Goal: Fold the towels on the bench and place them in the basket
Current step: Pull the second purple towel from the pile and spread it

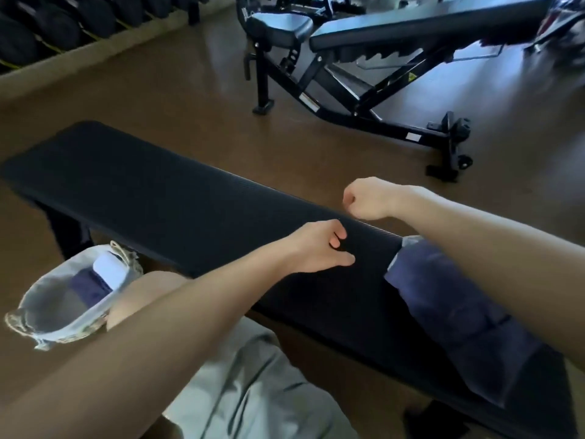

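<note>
**Two folded towels in, one pile left**

Seen lower left of frame: basket on the floor, holding a white towel and a dark one. Lying lower right on the bench: blue towel pile, partly under the right forearm. Left hand mid-frame, fingers loosely curled, holding nothing. Right hand above it, curled into a fist, apparently empty. Likely risk: catching the pile with the forearm, dragging it off the bench edge.
</note>
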Demonstrator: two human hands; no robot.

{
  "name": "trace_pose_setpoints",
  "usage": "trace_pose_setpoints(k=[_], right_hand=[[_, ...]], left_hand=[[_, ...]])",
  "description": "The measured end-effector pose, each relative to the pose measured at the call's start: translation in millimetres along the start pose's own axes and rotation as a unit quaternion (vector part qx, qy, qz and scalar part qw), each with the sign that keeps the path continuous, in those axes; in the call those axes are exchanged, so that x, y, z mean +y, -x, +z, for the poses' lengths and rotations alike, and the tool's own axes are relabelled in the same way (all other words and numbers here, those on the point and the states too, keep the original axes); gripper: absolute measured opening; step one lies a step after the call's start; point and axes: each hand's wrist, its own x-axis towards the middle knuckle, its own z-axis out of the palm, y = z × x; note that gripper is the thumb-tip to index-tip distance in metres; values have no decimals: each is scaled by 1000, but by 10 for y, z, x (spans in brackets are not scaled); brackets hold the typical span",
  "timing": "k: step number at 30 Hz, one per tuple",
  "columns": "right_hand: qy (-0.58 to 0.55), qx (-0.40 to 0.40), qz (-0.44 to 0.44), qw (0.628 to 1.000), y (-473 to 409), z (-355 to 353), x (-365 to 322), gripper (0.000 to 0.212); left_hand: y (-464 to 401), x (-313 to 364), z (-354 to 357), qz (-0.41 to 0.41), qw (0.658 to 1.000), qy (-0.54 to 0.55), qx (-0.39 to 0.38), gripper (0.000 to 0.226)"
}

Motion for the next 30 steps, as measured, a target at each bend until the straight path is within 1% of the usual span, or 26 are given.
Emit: trace_pose_setpoints(k=[2, 4, 6, 8, 11, 12, 15, 18, 19, 21, 24, 26, 28, 29, 30], right_hand=[[32, -25, 17, 999, 135, 55, 215, 32], [55, -42, 27, 997, 240, 94, 376, 31], [73, -46, 38, 996, 297, 123, 507, 30], [81, -43, 53, 994, 318, 166, 616, 30], [85, -50, 53, 994, 331, 275, 758, 31], [83, -51, 46, 994, 329, 323, 797, 31], [74, -37, 20, 996, 308, 416, 888, 30], [24, 7, -10, 1000, 290, 402, 888, 40], [10, 22, -27, 999, 288, 366, 861, 43], [-10, 50, -62, 997, 289, 274, 788, 47], [-75, 88, -100, 988, 299, 136, 629, 52], [-123, 77, -122, 982, 307, 76, 503, 46], [-138, 49, -150, 978, 278, 76, 387, 27], [-139, 38, -165, 976, 240, 102, 332, 21], [-143, 31, -176, 973, 191, 145, 277, 22]], left_hand=[[-105, 128, 254, 3, 1000, 1, -22, 68], [-183, 239, 459, 16, 1000, 1, -27, 80], [-240, 344, 633, 30, 999, 21, -20, 82], [-282, 441, 773, 28, 998, 47, -9, 74], [-356, 526, 905, 19, 996, 89, -1, 46], [-383, 536, 927, 12, 994, 109, 0, 39], [-436, 509, 937, -18, 988, 153, 16, 34], [-422, 437, 813, 3, 986, 159, 46, 15], [-402, 401, 735, 15, 986, 160, 54, 12], [-352, 317, 535, 32, 983, 157, 84, 19], [-270, 164, 185, 42, 971, 168, 163, 25], [-205, 34, -53, 35, 967, 151, 201, 20], [-135, -146, -259, 23, 971, 99, 219, 16], [-103, -247, -343, 15, 972, 75, 223, 15], [-74, -344, -411, 2, 972, 57, 230, 14]])
